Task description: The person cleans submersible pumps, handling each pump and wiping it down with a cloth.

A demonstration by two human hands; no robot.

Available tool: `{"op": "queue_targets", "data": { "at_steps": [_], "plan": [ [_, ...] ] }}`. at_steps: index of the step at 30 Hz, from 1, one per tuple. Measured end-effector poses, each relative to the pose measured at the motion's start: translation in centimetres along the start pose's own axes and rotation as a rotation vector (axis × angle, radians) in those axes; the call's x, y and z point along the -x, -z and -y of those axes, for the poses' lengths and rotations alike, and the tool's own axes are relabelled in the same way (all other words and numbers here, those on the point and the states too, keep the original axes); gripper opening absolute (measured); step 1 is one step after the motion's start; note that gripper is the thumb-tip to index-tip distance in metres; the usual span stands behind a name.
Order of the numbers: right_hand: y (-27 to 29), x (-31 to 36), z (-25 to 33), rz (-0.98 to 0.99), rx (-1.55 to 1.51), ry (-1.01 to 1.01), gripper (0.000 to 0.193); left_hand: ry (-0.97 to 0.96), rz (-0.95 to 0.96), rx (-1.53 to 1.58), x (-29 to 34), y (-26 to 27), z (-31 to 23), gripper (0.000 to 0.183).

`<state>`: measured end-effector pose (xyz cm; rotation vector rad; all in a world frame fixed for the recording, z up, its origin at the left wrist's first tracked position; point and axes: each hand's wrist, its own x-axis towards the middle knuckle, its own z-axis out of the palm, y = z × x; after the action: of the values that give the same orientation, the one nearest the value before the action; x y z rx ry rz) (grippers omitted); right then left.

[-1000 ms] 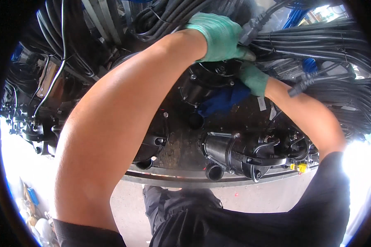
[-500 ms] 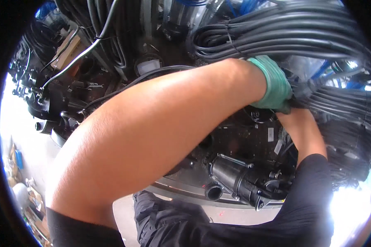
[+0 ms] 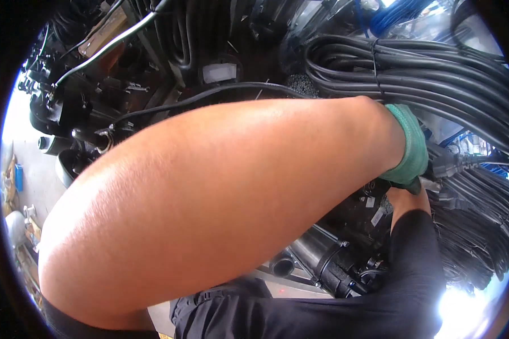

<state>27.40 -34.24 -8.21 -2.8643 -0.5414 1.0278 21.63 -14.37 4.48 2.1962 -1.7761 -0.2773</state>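
Note:
My left forearm (image 3: pixel 226 192) stretches across the middle of the view to the right. My left hand (image 3: pixel 412 146) wears a green knit glove; only its cuff and back edge show, beside the thick black cable bundle (image 3: pixel 413 68). Its fingers are hidden, so whatever it may hold cannot be seen. Under it, my right wrist (image 3: pixel 406 199) comes up from a black sleeve, and the right hand is covered by the left one. Close by on the right is a cable plug (image 3: pixel 455 164) with a dark lead.
A black cylindrical pump (image 3: pixel 322 254) lies near the bench's front edge, partly behind my forearm. More bundled black cables (image 3: pixel 481 220) lie at the right. A loose black cable (image 3: pixel 220 90) runs behind my arm. Black fittings (image 3: pixel 68 141) crowd the left side, near a cardboard box (image 3: pixel 104 34).
My left arm has reached farther right and come lower in the view, with both hands shifting down. The view has turned slightly, and the pump is now more covered by my forearm.

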Motion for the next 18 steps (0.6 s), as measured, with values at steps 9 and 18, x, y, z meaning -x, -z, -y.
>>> {"op": "queue_targets", "data": {
  "at_steps": [9,18],
  "plan": [
    [-2.5,-14.3,-0.6,-0.042,0.138,0.010,0.060,-0.039,-0.033,0.042,-0.7,-0.6,0.2,0.048],
    [-1.9,-6.7,-1.7,0.073,0.080,0.042,0.062,-0.060,-0.040,0.060,-1.3,-1.0,1.0,0.048]
  ]
}}
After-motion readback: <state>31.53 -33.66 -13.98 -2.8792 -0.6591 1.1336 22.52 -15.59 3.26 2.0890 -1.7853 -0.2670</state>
